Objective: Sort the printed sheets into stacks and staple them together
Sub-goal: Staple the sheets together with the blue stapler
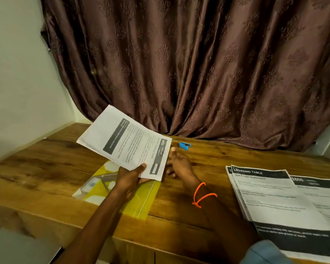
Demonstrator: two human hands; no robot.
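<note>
left hand (pixel 131 179) pinches a set of sheets (pixel 125 142) by its near edge, thumb on top, lifted over the table (pixel 46 161) and a yellow folder (pixel 141 199). right hand (pixel 179 164) is beside it, fingers relaxed, holding nothing. blue stapler (pixel 184 145) lies just past it. more sheets, the stacks (pixel 286 202), sit at the right.

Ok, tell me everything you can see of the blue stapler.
The stapler is small and bright blue, plastic by the look, with a dark part at its right end. It lies on the wooden table near the curtain, apart from every sheet. Nothing touches it: the right hand lies open on the table short of it, fingers toward it. Whether it is loaded cannot be told.
</note>
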